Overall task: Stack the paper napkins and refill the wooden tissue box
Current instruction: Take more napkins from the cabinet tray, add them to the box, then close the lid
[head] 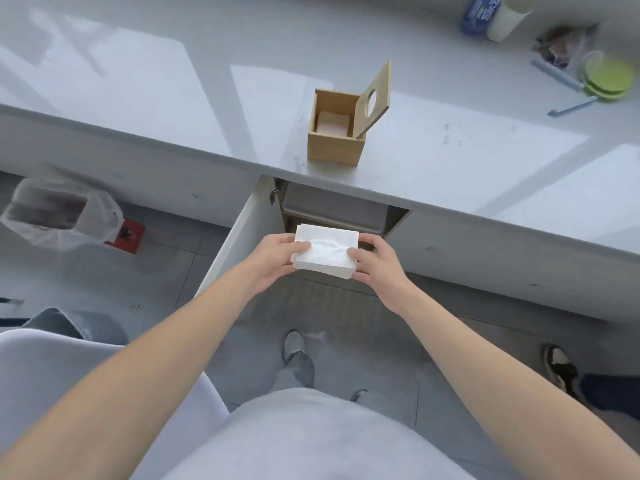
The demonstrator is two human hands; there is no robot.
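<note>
A thick stack of white paper napkins (pixel 327 249) hangs in the air in front of an open cabinet, below the counter's edge. My left hand (pixel 273 259) grips its left side, thumb on top. My right hand (pixel 375 261) grips its right side, and the top sheet is wrinkled between the thumbs. The wooden tissue box (pixel 335 131) stands on the grey counter (pixel 450 161) near its front edge, straight above the stack. Its lid with a round hole (pixel 375 97) is swung up and open to the right. Some pale tissue lies low inside the box.
An open white cabinet door (pixel 239 233) stands just left of my hands, with a grey bin (pixel 336 209) inside the cabinet. A plastic bag (pixel 59 213) lies on the floor to the left. Bottles (pixel 491 15), a green lid and tools sit at the counter's far right. Another person's shoe (pixel 561 368) is at the right.
</note>
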